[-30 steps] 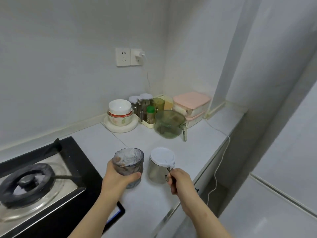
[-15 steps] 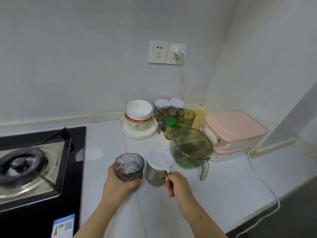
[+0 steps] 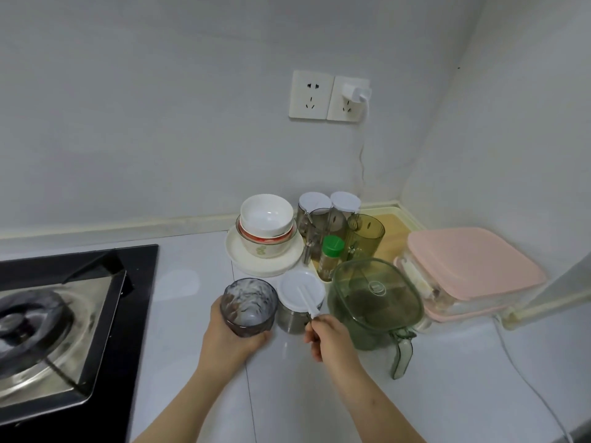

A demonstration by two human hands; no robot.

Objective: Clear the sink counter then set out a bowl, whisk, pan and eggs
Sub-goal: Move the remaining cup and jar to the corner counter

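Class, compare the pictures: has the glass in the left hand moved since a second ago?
Yes. The glass, held by the left hand, is now closer to the plate under the stacked bowls.

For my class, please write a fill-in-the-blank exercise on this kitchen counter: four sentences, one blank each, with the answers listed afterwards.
1. The hand gripping the dark glass tumbler is the person's ____ one.
2. The steel canister that the right hand pinches at its side has a ____ lid.
3. The stacked storage boxes near the right wall have ____ lids.
4. The small spice bottle behind the canister has a ____ cap.

Missing words: left; white; pink; green.
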